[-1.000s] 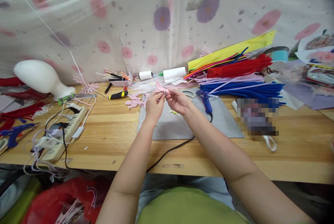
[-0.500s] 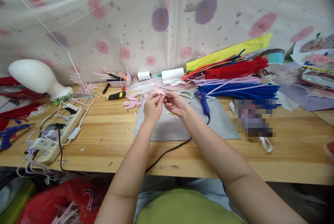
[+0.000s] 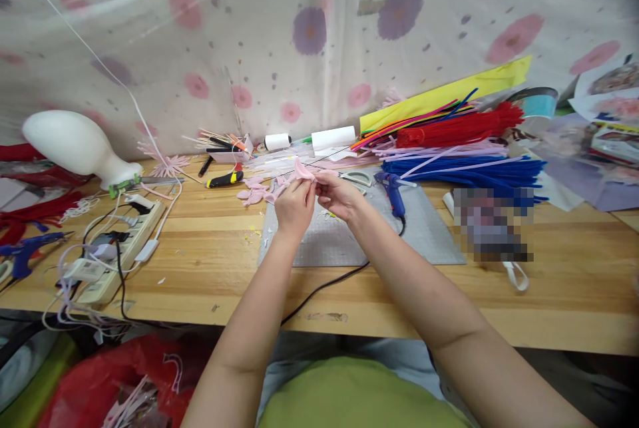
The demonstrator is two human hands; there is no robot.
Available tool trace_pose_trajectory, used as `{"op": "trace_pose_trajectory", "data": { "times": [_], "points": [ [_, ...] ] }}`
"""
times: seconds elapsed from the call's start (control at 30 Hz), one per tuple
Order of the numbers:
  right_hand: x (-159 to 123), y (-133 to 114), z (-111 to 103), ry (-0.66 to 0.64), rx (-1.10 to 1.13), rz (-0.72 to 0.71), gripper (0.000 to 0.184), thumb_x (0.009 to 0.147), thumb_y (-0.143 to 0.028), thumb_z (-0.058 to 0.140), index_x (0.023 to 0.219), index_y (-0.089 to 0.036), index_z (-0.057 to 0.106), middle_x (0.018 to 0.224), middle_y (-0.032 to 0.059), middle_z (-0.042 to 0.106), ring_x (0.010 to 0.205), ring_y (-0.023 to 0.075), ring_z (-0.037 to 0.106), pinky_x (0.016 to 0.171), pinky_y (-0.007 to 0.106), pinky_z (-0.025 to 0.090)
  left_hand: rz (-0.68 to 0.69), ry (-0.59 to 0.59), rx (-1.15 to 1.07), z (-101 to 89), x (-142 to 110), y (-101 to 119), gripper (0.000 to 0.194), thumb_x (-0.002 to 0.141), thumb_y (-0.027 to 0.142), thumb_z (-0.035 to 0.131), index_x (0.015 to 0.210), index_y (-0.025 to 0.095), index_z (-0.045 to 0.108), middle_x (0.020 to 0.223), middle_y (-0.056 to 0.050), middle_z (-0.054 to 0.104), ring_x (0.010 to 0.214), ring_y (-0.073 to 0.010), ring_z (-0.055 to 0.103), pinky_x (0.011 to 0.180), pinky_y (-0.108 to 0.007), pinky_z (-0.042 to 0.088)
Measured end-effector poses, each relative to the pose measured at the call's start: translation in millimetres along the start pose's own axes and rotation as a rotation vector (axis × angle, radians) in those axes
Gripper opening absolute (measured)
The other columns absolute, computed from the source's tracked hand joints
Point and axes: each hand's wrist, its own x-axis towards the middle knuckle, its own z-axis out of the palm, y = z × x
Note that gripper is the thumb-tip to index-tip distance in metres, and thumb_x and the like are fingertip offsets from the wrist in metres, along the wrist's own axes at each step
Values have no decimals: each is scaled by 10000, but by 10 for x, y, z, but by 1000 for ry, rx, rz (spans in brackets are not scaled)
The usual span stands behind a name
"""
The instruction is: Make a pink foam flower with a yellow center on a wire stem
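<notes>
My left hand [image 3: 295, 207] pinches a soft pink petal-shaped piece [image 3: 301, 169] over the back of the grey cutting mat [image 3: 339, 248]. From the other side, the fingertips of my right hand [image 3: 340, 196] are closed on the same piece, touching my left fingers. Its lower end is hidden between the fingers. Several more pink petal pieces [image 3: 253, 192] lie on the table just left of my left hand. A blue glue gun [image 3: 394, 196] rests on the mat to the right of my right hand, and scissors [image 3: 357, 179] lie behind that hand.
A power strip [image 3: 124, 248] with tangled cords stands at the left, near a second blue glue gun [image 3: 24, 255] and a white foam head [image 3: 74, 148]. Red [image 3: 454, 128] and blue pipe cleaners [image 3: 464, 175] are heaped at the back right. A black-and-yellow cutter [image 3: 224, 180] lies left of centre.
The view has shifted slightly. Both hands stay together on the pink petal piece, with only small finger movements.
</notes>
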Motion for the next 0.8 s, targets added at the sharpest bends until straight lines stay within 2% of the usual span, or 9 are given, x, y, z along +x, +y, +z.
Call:
{"op": "trace_pose_trajectory", "data": {
  "times": [0.17,0.27,0.33,0.4,0.47,0.57,0.67,0.73,0.8],
  "points": [
    [-16,-27,-41,22,-66,-33,168,688,-175,703,719,-168,538,583,-57,549,479,23,463,345,116,220,69,-30,160,-6,29,-5,228,879,272,476,826,185,680,869,-92,683,807,-178,619,708,-274,412],
    [-14,-36,-78,41,-82,-26,217,705,-281,720,736,-178,532,572,-49,538,472,37,456,351,127,241,57,-36,96,-33,56,-21,233,876,257,474,746,183,653,804,-77,664,785,-168,610,708,-271,419],
    [0,-37,-101,15,-85,-39,235,689,-284,732,717,-171,528,554,-51,526,456,32,428,350,124,237,8,-63,-25,-48,78,-39,236,863,272,496,698,181,637,758,-58,641,743,-151,597,691,-262,431],
    [31,-36,-122,-26,-106,-89,246,654,-237,748,672,-159,515,534,-58,507,444,19,389,349,115,221,-108,-135,-216,-57,103,-55,226,832,316,539,683,175,635,716,-35,614,668,-127,579,645,-249,447],
    [81,-40,-141,-40,-141,-146,266,627,-202,759,634,-153,498,515,-66,484,438,12,360,349,111,209,-284,-245,-456,-66,131,-58,222,774,371,604,703,165,646,701,-18,602,599,-105,558,584,-238,462],
    [177,-61,-172,-37,-180,-155,271,653,-222,749,628,-154,488,504,-68,462,429,12,347,342,111,200,-515,-385,-774,-91,176,-36,273,668,402,702,751,146,661,744,-19,619,568,-81,537,483,-202,443],
    [269,-88,-207,-98,-177,-28,247,717,-221,706,650,-159,477,507,-66,452,415,12,339,331,103,198,-679,-375,-969,-116,227,-17,263,635,340,743,762,128,652,736,-11,612,513,-33,479,375,-129,317],
    [322,-95,-232,-149,-157,82,233,749,-194,675,660,-166,461,498,-71,437,400,13,330,324,94,207,-804,-340,-1058,-123,259,-24,212,656,281,739,730,117,627,663,11,573,458,-3,423,332,-100,222],
    [367,-87,-254,-163,-136,175,218,779,-164,636,665,-169,451,481,-72,426,383,13,321,316,84,215,-927,-364,-1134,-126,282,-42,159,704,232,709,718,109,609,621,22,539,424,10,393,307,-84,170]
  ]
}}
